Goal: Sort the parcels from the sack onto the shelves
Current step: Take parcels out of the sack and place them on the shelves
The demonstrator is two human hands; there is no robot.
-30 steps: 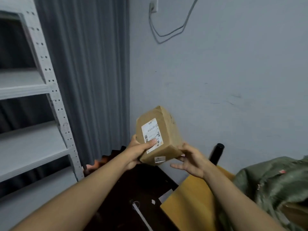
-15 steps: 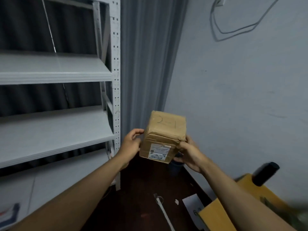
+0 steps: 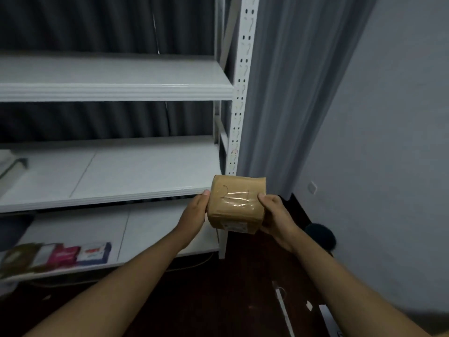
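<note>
Parcel [image 3: 237, 205] clasped between left hand [image 3: 194, 212] and right hand [image 3: 275, 215].

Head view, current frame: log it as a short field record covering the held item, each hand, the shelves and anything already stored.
held item: brown taped parcel with handwriting on top and a label on its lower face
left hand: grips the parcel's left side
right hand: grips the parcel's right side
parcel position: in the air, in front of the shelf unit's right post, not on any shelf
middle shelf: something pale at its far left edge, unclear
lower shelf: row of small packages at left
sack: not in view
</note>
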